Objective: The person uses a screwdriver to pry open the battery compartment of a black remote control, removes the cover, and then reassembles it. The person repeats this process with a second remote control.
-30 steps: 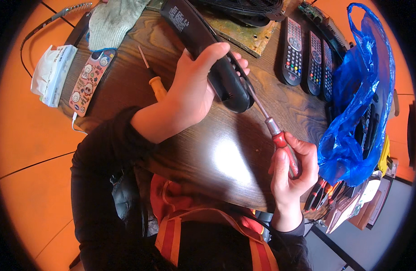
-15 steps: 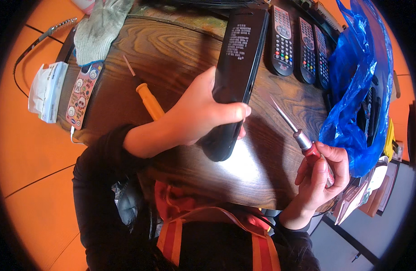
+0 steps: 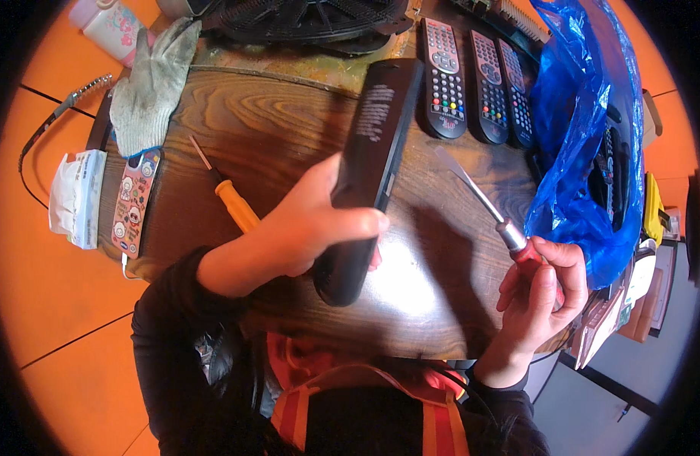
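A long black casing [image 3: 374, 140] is held over the middle of the wooden table [image 3: 266, 125], tilted with its far end to the right. It is gripped by the left hand [image 3: 308, 232], the thumb closed across it; how the fingers underneath are placed cannot be told. A red-handled screwdriver [image 3: 511, 234] is held in the curled fingers of the right hand [image 3: 538, 308] — its blade aimed far left, apart from the casing. Three remote controls [image 3: 489, 87] are lined up far right, beside a blue plastic bag [image 3: 581, 152]; an orange-handled screwdriver [image 3: 236, 205] is left lying on the left.
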A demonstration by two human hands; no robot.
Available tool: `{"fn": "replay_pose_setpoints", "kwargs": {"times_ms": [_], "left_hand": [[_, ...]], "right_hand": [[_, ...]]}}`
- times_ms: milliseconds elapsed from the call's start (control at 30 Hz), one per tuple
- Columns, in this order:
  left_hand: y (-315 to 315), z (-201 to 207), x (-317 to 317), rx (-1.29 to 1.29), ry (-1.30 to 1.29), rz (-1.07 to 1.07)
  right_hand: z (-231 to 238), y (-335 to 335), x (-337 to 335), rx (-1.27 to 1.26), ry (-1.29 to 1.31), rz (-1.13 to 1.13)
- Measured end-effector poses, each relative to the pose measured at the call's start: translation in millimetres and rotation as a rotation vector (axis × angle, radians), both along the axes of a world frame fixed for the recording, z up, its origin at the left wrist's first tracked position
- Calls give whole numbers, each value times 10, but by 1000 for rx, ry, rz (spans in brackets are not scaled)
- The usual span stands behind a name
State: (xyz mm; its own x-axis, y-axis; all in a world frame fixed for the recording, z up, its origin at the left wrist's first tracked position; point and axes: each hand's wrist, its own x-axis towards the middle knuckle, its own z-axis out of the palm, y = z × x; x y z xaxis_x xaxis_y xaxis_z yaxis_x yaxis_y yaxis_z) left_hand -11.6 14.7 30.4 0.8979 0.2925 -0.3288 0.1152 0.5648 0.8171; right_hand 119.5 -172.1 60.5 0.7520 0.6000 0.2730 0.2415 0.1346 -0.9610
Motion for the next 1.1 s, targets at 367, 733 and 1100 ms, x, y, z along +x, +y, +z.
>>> {"fn": "replay_pose_setpoints", "kwargs": {"times_ms": [367, 733, 1100], "left_hand": [[53, 95, 8, 36, 37, -191], [48, 77, 4, 62, 68, -187], [43, 113, -8, 173, 94, -175]], "right_hand": [[36, 10, 15, -156, 6, -14], [63, 28, 49, -92, 115, -35], [75, 13, 57, -114, 43, -60]]}}
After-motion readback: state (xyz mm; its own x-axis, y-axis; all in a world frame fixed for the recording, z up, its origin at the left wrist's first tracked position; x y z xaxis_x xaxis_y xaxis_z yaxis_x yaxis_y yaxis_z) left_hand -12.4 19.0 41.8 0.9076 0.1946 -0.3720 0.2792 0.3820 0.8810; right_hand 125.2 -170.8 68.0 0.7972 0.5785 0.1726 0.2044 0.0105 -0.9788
